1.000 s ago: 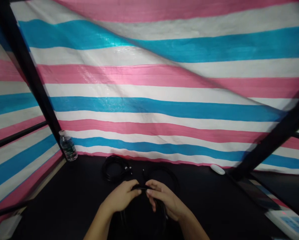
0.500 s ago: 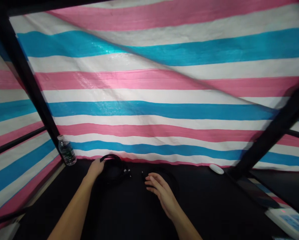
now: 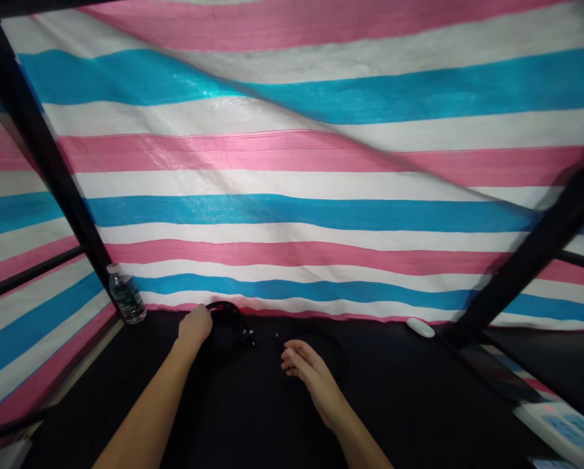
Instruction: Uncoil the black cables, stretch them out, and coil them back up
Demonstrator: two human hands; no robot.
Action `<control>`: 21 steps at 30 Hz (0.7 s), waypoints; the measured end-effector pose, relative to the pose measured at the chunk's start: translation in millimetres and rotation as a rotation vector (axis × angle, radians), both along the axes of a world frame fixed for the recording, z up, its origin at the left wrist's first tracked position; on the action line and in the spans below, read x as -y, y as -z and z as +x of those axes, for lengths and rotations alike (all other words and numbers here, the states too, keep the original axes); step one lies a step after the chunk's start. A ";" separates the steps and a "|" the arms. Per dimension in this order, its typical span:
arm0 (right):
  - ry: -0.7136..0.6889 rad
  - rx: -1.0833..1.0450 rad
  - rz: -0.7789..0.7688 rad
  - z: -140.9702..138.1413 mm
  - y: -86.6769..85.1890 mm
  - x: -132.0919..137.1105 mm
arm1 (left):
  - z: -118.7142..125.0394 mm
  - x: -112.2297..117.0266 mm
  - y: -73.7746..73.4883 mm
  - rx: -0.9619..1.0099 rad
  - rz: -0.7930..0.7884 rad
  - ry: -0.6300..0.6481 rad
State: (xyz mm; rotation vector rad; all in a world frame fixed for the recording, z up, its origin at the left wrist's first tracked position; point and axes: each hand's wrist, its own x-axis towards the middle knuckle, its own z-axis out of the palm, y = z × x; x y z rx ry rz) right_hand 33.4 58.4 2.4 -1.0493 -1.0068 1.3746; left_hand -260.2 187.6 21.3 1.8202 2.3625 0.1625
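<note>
The coiled black cable [image 3: 239, 318] lies on the black table [image 3: 252, 410], just right of the water bottle [image 3: 126, 296], with silvery plugs [image 3: 249, 335] on its side away from the bottle. The left hand [image 3: 195, 326], between bottle and coil, appears clenched on the coil's near-bottle edge, though its fingertips are hidden. The right hand [image 3: 304, 365], farther right of the bottle, is loosely curled beside a second black cable [image 3: 338, 345]; I cannot tell whether it touches it. If lifted by one edge alone, the coil could spring loose, and its plugs might snag the second cable; a leftward swing could knock the bottle. Counted: two coiled cables visible, one bottle, one white mouse-shaped object [image 3: 420, 327] well right of the bottle and, farthest from it, one power strip [image 3: 565, 426].
</note>
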 end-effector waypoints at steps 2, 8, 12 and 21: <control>0.002 0.031 0.015 -1.0 1.7 -0.6 | 4.3 -0.5 2.6 -0.051 0.007 0.027; 0.136 0.261 0.114 11.0 12.4 -11.1 | 18.8 -2.4 9.4 -0.185 0.104 0.103; 0.324 0.546 0.151 28.4 21.4 -18.3 | 24.9 -4.3 16.6 -0.210 0.122 0.174; 0.049 0.982 0.195 17.6 32.3 -5.1 | 19.5 4.8 6.1 -0.133 0.180 0.211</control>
